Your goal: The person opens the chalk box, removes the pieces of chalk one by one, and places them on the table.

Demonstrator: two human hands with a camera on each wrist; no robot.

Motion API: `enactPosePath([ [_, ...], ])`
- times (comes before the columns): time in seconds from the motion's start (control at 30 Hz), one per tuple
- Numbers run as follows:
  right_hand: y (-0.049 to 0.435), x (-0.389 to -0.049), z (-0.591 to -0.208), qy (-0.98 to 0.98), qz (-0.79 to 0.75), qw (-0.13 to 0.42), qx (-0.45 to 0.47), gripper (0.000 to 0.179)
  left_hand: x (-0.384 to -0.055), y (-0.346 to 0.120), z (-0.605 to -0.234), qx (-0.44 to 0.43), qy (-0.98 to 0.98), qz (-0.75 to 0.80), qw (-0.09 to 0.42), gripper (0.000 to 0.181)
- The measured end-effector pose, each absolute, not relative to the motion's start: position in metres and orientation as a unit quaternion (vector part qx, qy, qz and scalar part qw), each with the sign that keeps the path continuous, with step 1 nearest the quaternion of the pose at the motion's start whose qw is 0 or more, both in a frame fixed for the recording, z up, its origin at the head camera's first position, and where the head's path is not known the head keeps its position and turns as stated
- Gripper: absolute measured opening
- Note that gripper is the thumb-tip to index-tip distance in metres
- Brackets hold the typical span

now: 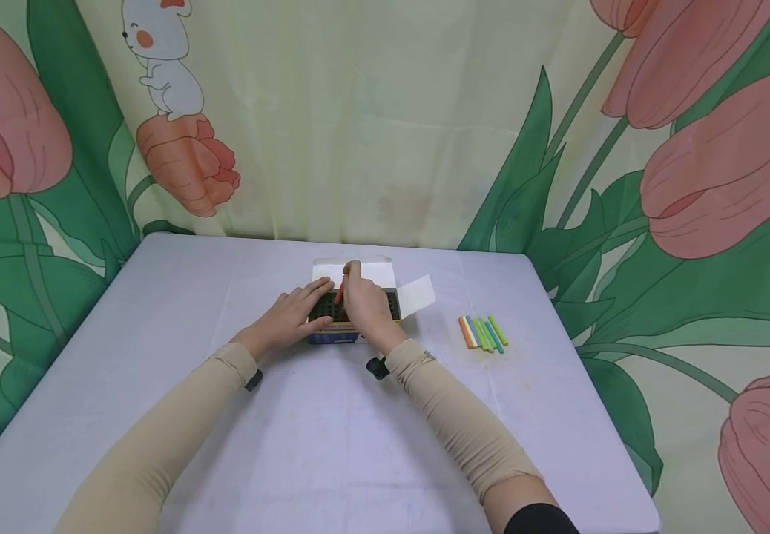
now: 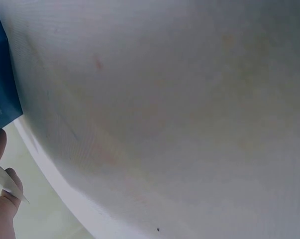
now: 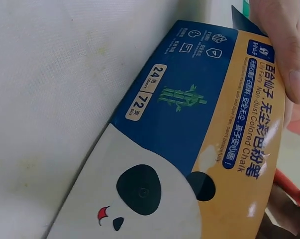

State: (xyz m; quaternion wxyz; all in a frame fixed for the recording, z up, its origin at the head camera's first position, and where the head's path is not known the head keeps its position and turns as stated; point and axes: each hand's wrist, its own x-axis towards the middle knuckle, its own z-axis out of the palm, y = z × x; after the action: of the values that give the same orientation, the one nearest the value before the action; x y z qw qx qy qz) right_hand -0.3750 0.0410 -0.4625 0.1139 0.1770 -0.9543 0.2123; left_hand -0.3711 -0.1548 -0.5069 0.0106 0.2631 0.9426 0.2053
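Observation:
A chalk box [image 1: 334, 337] with a panda printed on its front [image 3: 209, 129] stands with its lid raised at the back of the table. Inside it a dark holder [image 1: 323, 308] shows rows of holes. My left hand [image 1: 288, 315] rests on the box's left end, fingers extended toward the back and thumb near the front edge. Over the holder, my right hand [image 1: 368, 302] pinches a red chalk stick [image 1: 339, 292], which points down toward the holes. Whether its tip is inside a hole cannot be seen. The left wrist view catches the box's blue side [image 2: 3, 84] and some fingers beside a white flap.
Several chalk sticks [image 1: 481, 334] in orange, white, blue and green lie in a row to the right of the box. A white side flap [image 1: 416, 296] sticks out on the box's right. The white tablecloth [image 1: 305, 445] meets a tulip-printed curtain [image 1: 358, 148] behind.

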Motion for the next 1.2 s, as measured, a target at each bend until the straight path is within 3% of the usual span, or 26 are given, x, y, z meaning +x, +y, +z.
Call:
enactPosePath([
  [0.57,0.06,-0.378,-0.458,-0.939,0.273,0.134,0.161,0.028,-0.37,-0.154,-0.507,0.26,0.945,0.197,0.005,0.079],
  [0.93,0.078,-0.366,-0.437,-0.898,0.399,0.08,0.169,0.023,-0.37,-0.155,-0.508,0.26,0.944,0.203,0.004,0.08],
  [1.2,0.093,-0.357,-0.418,-0.894,0.413,0.095,0.144,0.022,-0.37,-0.154,-0.507,0.26,0.944,0.202,0.016,0.08],
])
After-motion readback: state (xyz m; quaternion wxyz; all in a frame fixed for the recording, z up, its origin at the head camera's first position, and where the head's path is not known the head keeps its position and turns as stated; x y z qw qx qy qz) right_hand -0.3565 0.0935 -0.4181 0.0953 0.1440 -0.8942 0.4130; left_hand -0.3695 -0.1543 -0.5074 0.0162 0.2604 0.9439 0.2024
